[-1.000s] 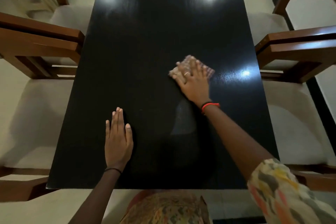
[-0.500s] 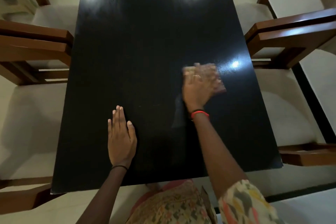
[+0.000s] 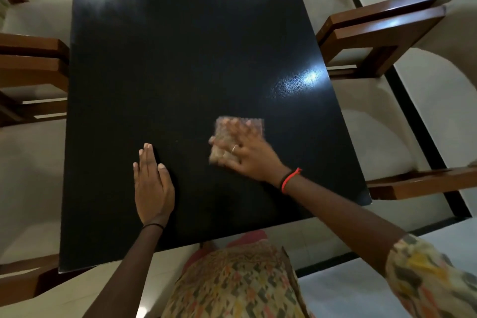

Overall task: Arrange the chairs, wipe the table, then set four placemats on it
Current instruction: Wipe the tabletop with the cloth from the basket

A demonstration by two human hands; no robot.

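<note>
You have one black table (image 3: 180, 72) before you and four chairs beside it. The near left chair (image 3: 28, 175) and far left chair (image 3: 36, 18) are toward 9 o'clock. The near right chair (image 3: 374, 124) and far right chair (image 3: 325, 2) are toward 3 o'clock. Two hands are on the top: your left hand (image 3: 153, 188) and right hand (image 3: 247, 160). You also have one cloth (image 3: 254, 124), one ring (image 3: 234, 148) and one red wristband (image 3: 290, 178).
</note>
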